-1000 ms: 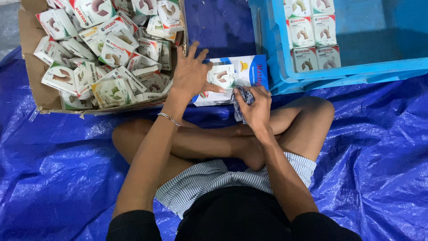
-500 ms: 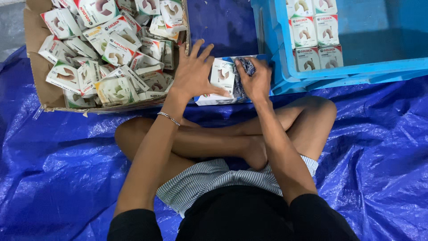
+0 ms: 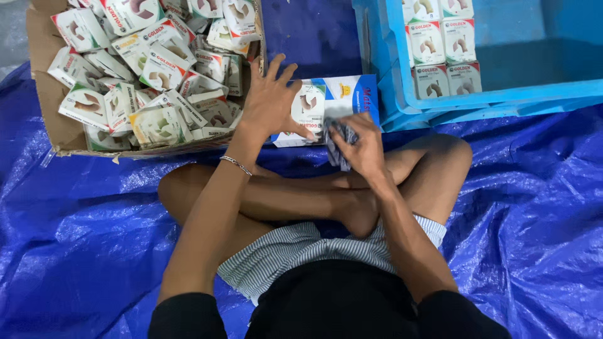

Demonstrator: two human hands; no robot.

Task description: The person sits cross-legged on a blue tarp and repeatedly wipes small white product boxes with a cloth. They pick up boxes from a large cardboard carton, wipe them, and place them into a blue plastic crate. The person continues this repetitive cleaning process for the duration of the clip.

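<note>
The blue-and-white carton point(image 3: 339, 107), lying on the tarp point(image 3: 75, 251) between cardboard box point(image 3: 47, 119) and blue crate point(image 3: 502, 97), looks light and crushable, pinned by the flat, spread left hand point(image 3: 271, 100) while the right hand point(image 3: 358, 147) pinches a small dark wrapper point(image 3: 339, 133); best taken by its edges.

Soft, even light from above; weak shadows under the legs, mild glare on the tarp point(image 3: 75, 238), focus sharp.

We wear a black short-sleeved shirt point(image 3: 339, 301) and grey-and-white striped cotton shorts point(image 3: 295, 254). On our left wrist sits a thin silver chain bracelet point(image 3: 235, 165). Our legs and feet are bare.
</note>
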